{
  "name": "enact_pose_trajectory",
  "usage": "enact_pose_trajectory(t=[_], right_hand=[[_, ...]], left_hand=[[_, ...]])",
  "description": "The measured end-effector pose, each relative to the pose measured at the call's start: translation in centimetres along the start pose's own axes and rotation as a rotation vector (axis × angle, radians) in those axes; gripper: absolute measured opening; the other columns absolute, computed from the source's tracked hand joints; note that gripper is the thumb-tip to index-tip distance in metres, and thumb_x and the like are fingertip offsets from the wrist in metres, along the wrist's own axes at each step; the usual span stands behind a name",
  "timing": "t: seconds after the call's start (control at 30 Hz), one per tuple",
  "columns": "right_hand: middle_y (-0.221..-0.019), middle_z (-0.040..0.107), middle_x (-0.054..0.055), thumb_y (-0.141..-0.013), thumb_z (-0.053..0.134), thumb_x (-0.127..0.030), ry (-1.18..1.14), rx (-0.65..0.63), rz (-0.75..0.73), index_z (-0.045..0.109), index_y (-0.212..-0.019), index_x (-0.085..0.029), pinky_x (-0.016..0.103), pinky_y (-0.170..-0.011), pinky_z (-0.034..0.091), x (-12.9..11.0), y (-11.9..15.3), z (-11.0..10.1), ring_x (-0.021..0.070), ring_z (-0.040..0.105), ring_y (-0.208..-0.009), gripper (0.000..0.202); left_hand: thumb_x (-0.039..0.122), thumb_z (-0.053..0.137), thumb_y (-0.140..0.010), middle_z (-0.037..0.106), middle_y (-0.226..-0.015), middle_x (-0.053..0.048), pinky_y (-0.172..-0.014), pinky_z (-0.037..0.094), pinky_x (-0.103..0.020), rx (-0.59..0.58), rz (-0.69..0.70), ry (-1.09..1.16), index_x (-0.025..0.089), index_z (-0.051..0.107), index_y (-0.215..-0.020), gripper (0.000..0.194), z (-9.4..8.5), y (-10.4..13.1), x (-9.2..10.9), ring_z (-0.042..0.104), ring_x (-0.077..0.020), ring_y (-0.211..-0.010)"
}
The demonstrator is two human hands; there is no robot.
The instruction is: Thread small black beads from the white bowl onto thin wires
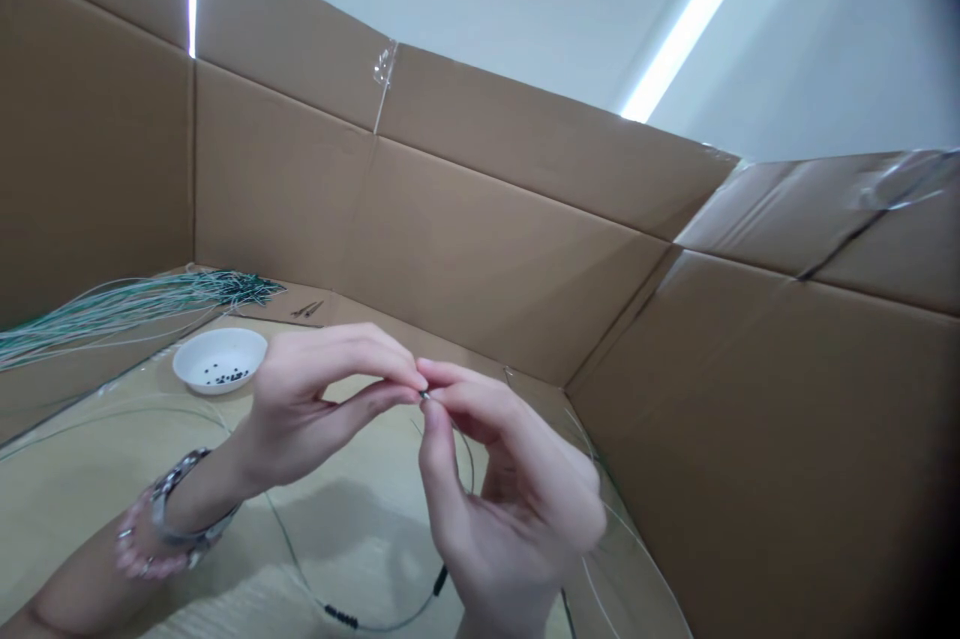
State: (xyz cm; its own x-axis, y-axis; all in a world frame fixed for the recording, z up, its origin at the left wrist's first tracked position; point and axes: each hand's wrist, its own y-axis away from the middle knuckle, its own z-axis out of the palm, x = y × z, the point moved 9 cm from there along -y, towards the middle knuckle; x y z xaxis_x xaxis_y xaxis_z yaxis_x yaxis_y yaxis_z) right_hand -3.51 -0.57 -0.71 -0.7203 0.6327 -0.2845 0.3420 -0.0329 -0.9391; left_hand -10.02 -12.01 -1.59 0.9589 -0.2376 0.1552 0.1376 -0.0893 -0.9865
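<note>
Left hand point(300, 409), right hand point(521, 489) both pinching tiny piece point(424, 395), mostly covered, kind unclear; cord point(284, 532) partly hidden behind right.

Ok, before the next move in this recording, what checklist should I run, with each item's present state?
1. Left hand fingers pinched at the small piece: ok.
2. Right hand fingers pinched there too: ok.
3. Small piece properly seated: cannot tell, too small and mostly covered.
4. White bowl upright, small dark pieces inside: ok.
5. Black pieces on the thin cord in one group: not ok, two groups show.
</note>
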Motion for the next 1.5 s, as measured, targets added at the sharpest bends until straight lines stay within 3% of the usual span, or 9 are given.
enact_pose_trajectory(t=[0.33, 0.53, 0.67, 0.87, 1.23, 1.4, 1.5], right_hand=[[-0.084, 0.071, 0.0, -0.078, 0.06, 0.002, 0.114, -0.098, -0.038, 0.063, -0.081, -0.016, 0.013, -0.076, 0.055, -0.4, -0.3, -0.3, 0.008, 0.069, -0.079, 0.018], [-0.079, 0.073, -0.004, -0.079, 0.065, -0.006, -0.014, -0.247, 0.138, 0.064, -0.075, -0.018, 0.01, -0.07, 0.053, 1.8, -0.2, 0.6, 0.0067, 0.07, -0.073, 0.013], [-0.075, 0.073, -0.007, -0.08, 0.066, -0.008, 0.006, -0.246, 0.193, 0.064, -0.073, -0.019, 0.011, -0.066, 0.053, 2.7, -0.3, 0.8, 0.0068, 0.07, -0.07, 0.013], [-0.076, 0.073, -0.007, -0.079, 0.068, -0.009, 0.009, -0.22, 0.163, 0.066, -0.074, -0.02, 0.012, -0.063, 0.053, 2.5, -0.4, 0.7, 0.0073, 0.07, -0.069, 0.012], [-0.075, 0.074, -0.003, -0.076, 0.07, -0.009, 0.051, -0.125, 0.149, 0.069, -0.078, -0.017, 0.012, -0.064, 0.054, 2.2, -0.6, 0.5, 0.0074, 0.069, -0.064, 0.009], [-0.07, 0.071, -0.005, -0.079, 0.064, -0.011, 0.045, -0.199, 0.285, 0.066, -0.078, -0.019, 0.014, -0.062, 0.055, 3.6, -0.4, 1.0, 0.0074, 0.068, -0.062, 0.008], [-0.069, 0.069, -0.004, -0.076, 0.061, -0.012, 0.14, -0.326, 0.412, 0.062, -0.072, -0.019, 0.023, -0.066, 0.057, 5.7, 0.3, 1.1, 0.0113, 0.068, -0.064, 0.008]], left_hand=[[-0.002, 0.067, -0.075, 0.067, -0.077, -0.003, -0.064, 0.053, -0.018, -0.164, 0.066, -0.061, 0.013, 0.065, -0.087, 0.019, 0.4, -0.1, 0.5, 0.064, -0.0102, -0.072], [0.002, 0.067, -0.076, 0.066, -0.074, 0.0, -0.063, 0.05, -0.017, -0.246, -0.045, -0.093, 0.015, 0.063, -0.083, 0.015, 0.5, -0.1, -0.8, 0.062, -0.0087, -0.069], [0.003, 0.065, -0.078, 0.065, -0.075, 0.001, -0.065, 0.049, -0.015, -0.278, -0.068, -0.09, 0.016, 0.062, -0.083, 0.015, 0.6, -0.1, -1.3, 0.062, -0.0074, -0.07], [0.006, 0.06, -0.083, 0.065, -0.073, 0.003, -0.063, 0.047, -0.015, -0.331, -0.19, -0.06, 0.018, 0.061, -0.082, 0.012, 0.7, -0.2, -1.9, 0.06, -0.006, -0.067], [0.006, 0.056, -0.086, 0.061, -0.075, 0.0, -0.063, 0.044, -0.018, -0.245, -0.054, -0.253, 0.014, 0.055, -0.085, 0.009, 0.8, 0.0, -0.8, 0.056, -0.0073, -0.069], [0.008, 0.051, -0.088, 0.058, -0.074, 0.0, -0.06, 0.043, -0.019, -0.262, -0.046, -0.295, 0.016, 0.052, -0.084, 0.009, 1.6, 0.1, -1.0, 0.054, -0.0085, -0.068], [0.008, 0.051, -0.087, 0.056, -0.073, 0.0, -0.06, 0.042, -0.02, -0.143, -0.046, -0.364, 0.017, 0.051, -0.082, 0.01, 0.3, -0.2, -1.8, 0.052, -0.0087, -0.066]])
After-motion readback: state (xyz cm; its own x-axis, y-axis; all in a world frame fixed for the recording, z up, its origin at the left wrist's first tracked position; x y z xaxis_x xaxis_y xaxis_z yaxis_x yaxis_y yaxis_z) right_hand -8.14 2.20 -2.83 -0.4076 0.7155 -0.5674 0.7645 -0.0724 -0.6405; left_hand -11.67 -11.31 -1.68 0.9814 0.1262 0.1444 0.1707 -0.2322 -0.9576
